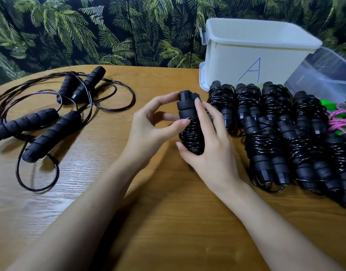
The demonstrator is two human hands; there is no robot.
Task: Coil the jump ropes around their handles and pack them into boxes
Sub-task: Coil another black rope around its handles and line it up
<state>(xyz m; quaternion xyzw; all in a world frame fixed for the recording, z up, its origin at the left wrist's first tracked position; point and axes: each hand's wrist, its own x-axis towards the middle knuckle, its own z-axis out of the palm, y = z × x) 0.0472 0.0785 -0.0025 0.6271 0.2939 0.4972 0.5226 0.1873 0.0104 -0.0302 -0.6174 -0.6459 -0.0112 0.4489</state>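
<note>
A black jump rope bundle (189, 114), two foam handles with cord wound round them, stands upright at the table's middle. My right hand (209, 141) grips its lower part from the right. My left hand (152, 124) pinches the cord on its left side with thumb and fingers. Several finished black bundles (266, 133) lie in rows to the right. Two uncoiled black ropes with foam handles (51, 114) sprawl at the left.
A white box (252, 51) marked with a blue A stands at the back right, beside a clear plastic box (324, 75). A pink and green rope (340, 118) lies at the right edge. The wooden table (168, 212) curves along a leaf-patterned wall.
</note>
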